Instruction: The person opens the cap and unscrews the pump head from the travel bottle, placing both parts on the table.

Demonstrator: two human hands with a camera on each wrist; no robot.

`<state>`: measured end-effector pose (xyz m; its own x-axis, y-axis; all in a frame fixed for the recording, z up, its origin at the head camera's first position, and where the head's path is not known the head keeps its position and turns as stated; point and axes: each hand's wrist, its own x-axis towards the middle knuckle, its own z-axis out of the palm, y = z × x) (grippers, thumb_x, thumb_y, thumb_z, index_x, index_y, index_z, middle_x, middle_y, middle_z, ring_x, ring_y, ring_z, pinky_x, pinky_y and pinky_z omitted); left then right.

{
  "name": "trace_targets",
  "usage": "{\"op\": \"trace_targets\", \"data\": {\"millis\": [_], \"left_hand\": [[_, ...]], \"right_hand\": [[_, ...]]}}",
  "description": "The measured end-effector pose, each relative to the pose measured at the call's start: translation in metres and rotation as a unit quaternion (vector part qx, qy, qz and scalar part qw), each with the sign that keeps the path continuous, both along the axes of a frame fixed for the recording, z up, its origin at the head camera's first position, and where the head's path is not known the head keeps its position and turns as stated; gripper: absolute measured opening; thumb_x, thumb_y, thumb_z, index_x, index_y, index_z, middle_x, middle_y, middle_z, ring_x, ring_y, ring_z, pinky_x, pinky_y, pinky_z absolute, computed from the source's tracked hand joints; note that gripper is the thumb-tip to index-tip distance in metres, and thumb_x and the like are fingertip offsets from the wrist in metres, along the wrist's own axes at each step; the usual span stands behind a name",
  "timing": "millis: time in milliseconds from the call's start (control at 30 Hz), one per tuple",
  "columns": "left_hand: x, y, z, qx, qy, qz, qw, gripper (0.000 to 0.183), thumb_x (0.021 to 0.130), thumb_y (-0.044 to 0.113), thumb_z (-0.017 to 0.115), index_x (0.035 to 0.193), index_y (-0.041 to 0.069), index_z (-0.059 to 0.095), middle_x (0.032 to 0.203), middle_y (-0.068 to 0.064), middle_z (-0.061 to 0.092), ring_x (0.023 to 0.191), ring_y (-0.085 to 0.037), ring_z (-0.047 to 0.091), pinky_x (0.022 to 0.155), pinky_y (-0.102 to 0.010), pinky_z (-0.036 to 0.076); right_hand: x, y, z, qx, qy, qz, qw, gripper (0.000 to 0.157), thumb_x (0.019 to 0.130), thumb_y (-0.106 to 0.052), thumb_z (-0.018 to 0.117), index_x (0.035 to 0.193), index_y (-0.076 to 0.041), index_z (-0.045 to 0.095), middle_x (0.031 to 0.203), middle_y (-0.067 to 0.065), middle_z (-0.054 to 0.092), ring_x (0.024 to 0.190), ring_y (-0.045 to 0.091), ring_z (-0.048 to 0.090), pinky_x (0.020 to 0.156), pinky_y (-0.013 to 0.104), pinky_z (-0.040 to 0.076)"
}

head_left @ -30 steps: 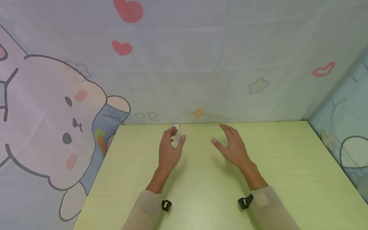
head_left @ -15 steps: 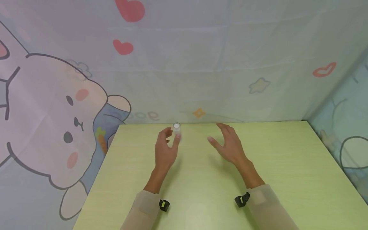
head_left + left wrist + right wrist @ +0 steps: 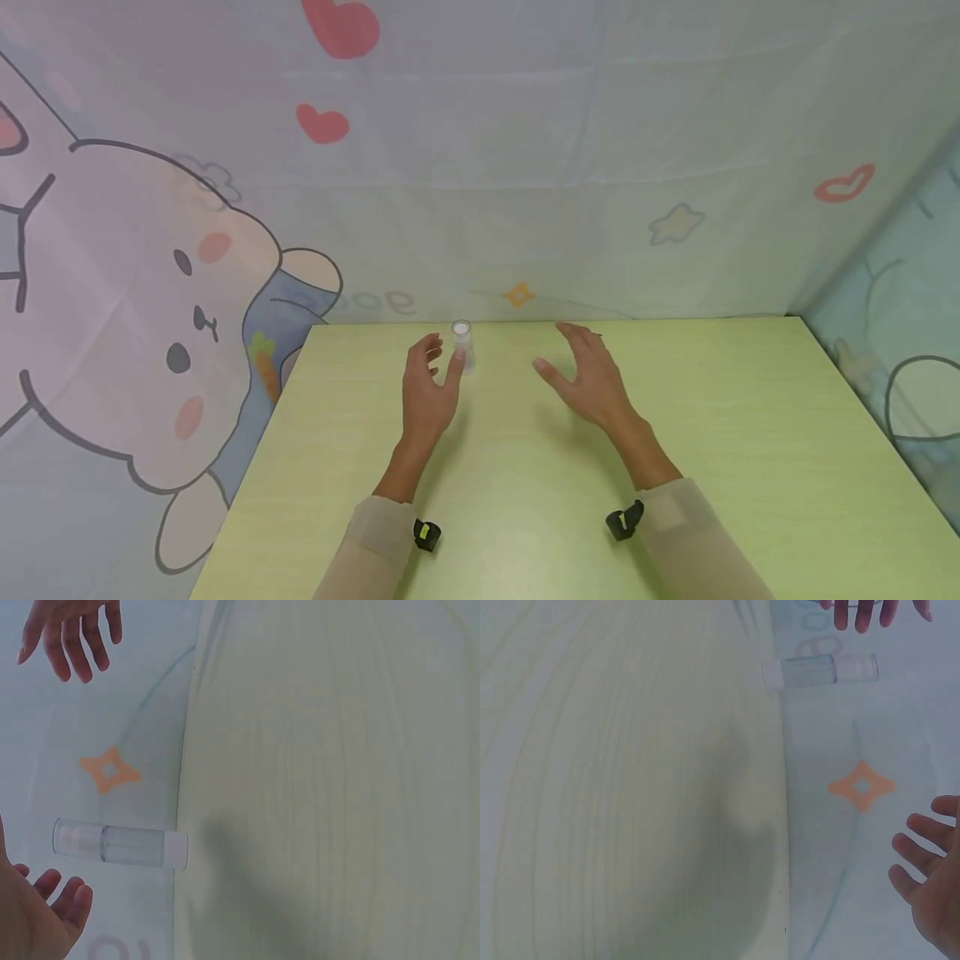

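A small clear bottle with a transparent cap and a white base (image 3: 133, 844) stands upright near the table's back edge. In the head view the bottle (image 3: 462, 335) shows just beyond the thumb of my left hand (image 3: 430, 400). That hand hovers over the table with relaxed fingers and holds nothing; a gap between it and the bottle shows in the left wrist view. My right hand (image 3: 592, 383) hangs in the air to the right of the bottle, fingers loosely extended, also holding nothing. In the right wrist view the bottle (image 3: 810, 671) lies well away from it.
The pale yellow-green table (image 3: 735, 417) ends at a printed curtain (image 3: 525, 167) behind it. More curtain (image 3: 915, 333) hangs along the right side. A black strap-like device (image 3: 427, 534) sits at my left cuff, another black device (image 3: 624, 521) at the right.
My left hand has drawn slightly left and back, so more of the bottle shows. My right hand has shifted a little to the left. The bottle has stayed in place.
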<state>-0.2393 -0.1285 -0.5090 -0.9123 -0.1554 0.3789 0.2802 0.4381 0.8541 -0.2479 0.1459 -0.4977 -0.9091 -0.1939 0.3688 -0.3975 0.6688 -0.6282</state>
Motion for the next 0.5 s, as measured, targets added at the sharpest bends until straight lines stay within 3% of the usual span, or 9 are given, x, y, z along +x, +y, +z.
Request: {"op": "trace_targets", "data": {"millis": [267,500], "left_hand": [[-0.0015,-0.0005,-0.0065,0.007,-0.001,0.000,1.0000,0.062,0.108,0.044,0.062,0.154,0.007,0.045,0.147,-0.015,0.053,0.136,-0.033,0.054,0.108,-0.058,0.050],[-0.0025,-0.0016,-0.0089,0.013,-0.016,-0.008,0.9997,0.062,0.108,0.045,0.061,0.156,0.011,0.043,0.152,-0.018,0.050,0.139,-0.033,0.051,0.111,-0.056,0.048]], "right_hand": [[-0.0005,-0.0054,-0.0010,0.000,0.004,0.003,1.000,0.078,0.102,-0.058,0.060,0.160,-0.010,0.044,0.161,0.015,0.044,0.147,0.039,0.041,0.114,0.066,0.040],[-0.0008,-0.0101,-0.0005,-0.003,0.008,0.010,1.000,0.078,0.102,-0.058,0.060,0.160,-0.010,0.044,0.161,0.014,0.045,0.147,0.038,0.042,0.113,0.065,0.040]]}}
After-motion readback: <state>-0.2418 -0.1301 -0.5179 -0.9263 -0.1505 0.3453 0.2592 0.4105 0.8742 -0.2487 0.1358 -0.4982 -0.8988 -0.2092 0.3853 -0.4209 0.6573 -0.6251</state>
